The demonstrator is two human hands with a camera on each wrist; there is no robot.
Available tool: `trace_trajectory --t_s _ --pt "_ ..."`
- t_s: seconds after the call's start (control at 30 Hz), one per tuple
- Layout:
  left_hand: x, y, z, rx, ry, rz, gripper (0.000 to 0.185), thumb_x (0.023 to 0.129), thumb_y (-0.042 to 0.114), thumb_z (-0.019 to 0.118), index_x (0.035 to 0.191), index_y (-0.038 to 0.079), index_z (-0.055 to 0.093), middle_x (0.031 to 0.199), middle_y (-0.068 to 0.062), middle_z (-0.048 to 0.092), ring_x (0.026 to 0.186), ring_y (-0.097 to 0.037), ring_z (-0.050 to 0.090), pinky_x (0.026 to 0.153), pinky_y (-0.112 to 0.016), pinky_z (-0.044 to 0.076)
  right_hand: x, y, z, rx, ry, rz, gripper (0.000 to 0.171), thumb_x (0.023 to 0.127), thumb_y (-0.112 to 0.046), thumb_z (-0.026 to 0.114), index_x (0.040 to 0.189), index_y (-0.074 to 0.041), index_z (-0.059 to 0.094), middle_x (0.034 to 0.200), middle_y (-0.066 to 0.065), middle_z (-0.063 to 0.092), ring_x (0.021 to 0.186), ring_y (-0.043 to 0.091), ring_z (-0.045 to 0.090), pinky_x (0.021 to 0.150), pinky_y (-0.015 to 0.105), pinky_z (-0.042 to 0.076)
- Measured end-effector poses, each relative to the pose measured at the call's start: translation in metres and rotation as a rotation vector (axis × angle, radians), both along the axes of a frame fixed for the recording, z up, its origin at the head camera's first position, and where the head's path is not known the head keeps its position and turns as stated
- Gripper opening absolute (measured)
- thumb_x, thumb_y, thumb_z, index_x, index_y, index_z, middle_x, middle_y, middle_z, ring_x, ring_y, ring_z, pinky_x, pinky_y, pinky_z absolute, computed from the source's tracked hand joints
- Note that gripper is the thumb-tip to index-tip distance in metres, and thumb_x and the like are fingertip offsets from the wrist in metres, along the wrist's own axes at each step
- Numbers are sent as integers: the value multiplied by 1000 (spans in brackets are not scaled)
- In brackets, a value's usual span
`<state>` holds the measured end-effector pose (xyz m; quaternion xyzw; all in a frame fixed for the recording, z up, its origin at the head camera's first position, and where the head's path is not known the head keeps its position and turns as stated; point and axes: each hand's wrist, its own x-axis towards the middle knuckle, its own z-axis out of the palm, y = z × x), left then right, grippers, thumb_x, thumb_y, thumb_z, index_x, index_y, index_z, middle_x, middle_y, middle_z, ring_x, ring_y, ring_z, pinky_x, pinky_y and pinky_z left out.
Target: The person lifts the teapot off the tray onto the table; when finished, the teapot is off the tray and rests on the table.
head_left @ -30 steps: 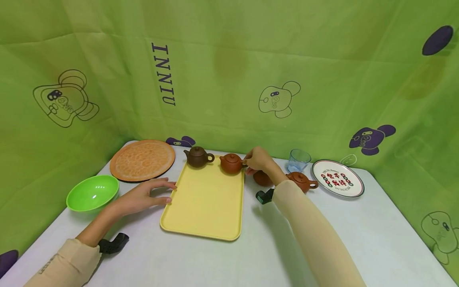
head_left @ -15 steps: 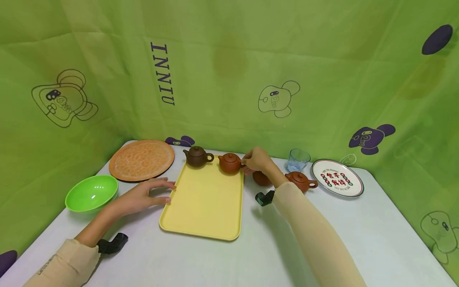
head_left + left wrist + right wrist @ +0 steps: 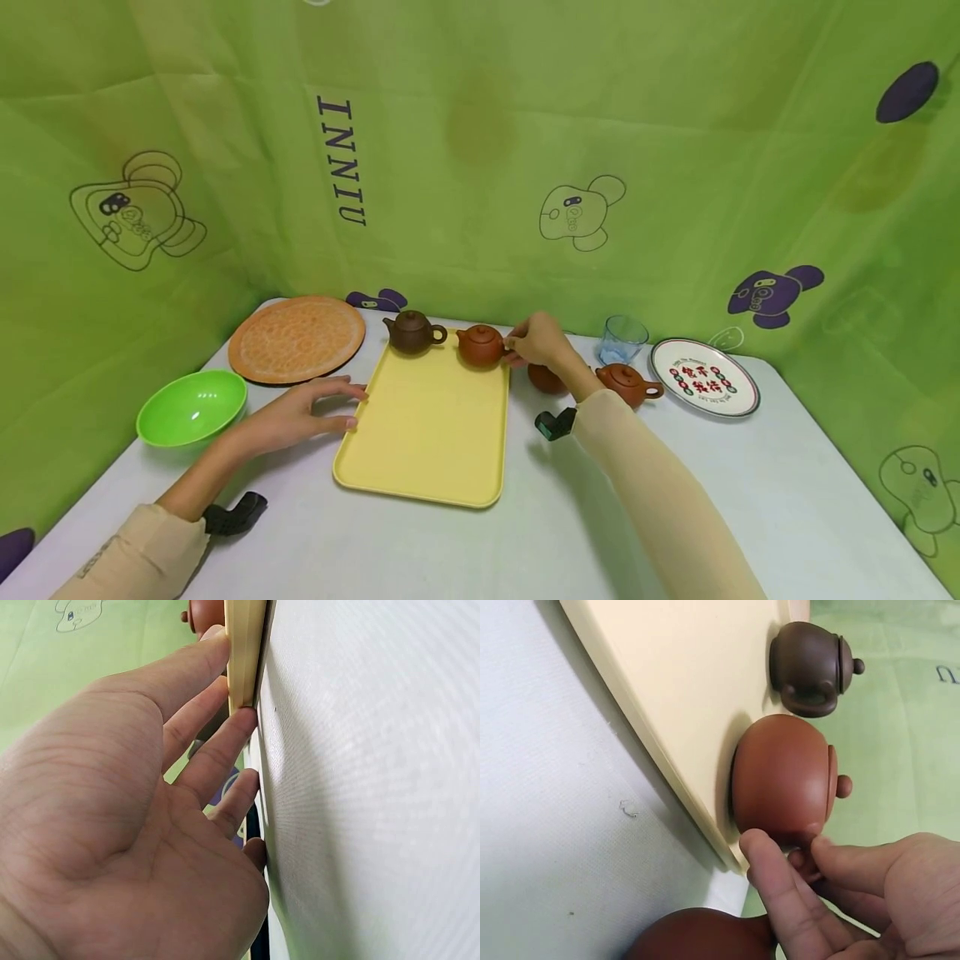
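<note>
My right hand (image 3: pixel 538 342) pinches the handle of a reddish-brown teapot (image 3: pixel 481 347), which stands at the far right corner of a yellow tray (image 3: pixel 427 433). In the right wrist view, thumb and fingers close on that handle. A dark brown teapot (image 3: pixel 411 332) stands at the tray's far left corner, its handle towards the red one. My left hand (image 3: pixel 296 415) is at the tray's left edge, fingers loosely spread; the left wrist view has fingertips touching the rim. Just right of the tray, another reddish-brown teapot (image 3: pixel 546 379) is partly hidden behind my right hand and wrist.
Further right are one more reddish-brown teapot (image 3: pixel 630 384), a blue clear glass (image 3: pixel 622 340) and a white plate (image 3: pixel 705 377) with red lettering. On the left lie an orange round mat (image 3: pixel 297 338) and a green bowl (image 3: pixel 192 408). A green curtain (image 3: pixel 450 167) encloses the back and sides.
</note>
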<state>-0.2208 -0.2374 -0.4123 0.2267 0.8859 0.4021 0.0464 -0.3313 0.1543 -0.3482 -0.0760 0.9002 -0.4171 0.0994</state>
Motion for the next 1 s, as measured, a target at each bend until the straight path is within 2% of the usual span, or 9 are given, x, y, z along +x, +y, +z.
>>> trace_trajectory --t_s 0.17,0.4,0.67,1.0 --pt "1 1 -2 12 -6 -7 38 96 28 80 131 15 72 150 -14 65 156 -54 32 123 -74 27 2 4 -5 -28 -3 4 25 104 -8 65 117 12 75 104 27 80 88 31 83 83 40 67" --pt "1 2 -1 6 -11 -1 38 96 29 80 130 16 72 151 -14 64 156 -54 32 124 -74 26 8 9 -2 -24 20 22 25 105 -10 65 117 10 76 101 24 81 86 28 83 85 42 67" --pt "2 -1 -3 -3 -20 14 39 95 31 80 131 17 72 152 -11 64 157 -53 31 124 -74 26 18 12 4 -81 6 25 26 105 -13 66 119 8 76 99 22 82 96 38 81 89 47 66" --pt "1 -1 -1 -1 -17 16 38 96 31 80 131 18 72 151 -11 64 157 -54 30 124 -75 26 35 19 9 -107 15 59 25 106 -10 64 120 8 75 104 24 81 100 40 80 92 48 65"
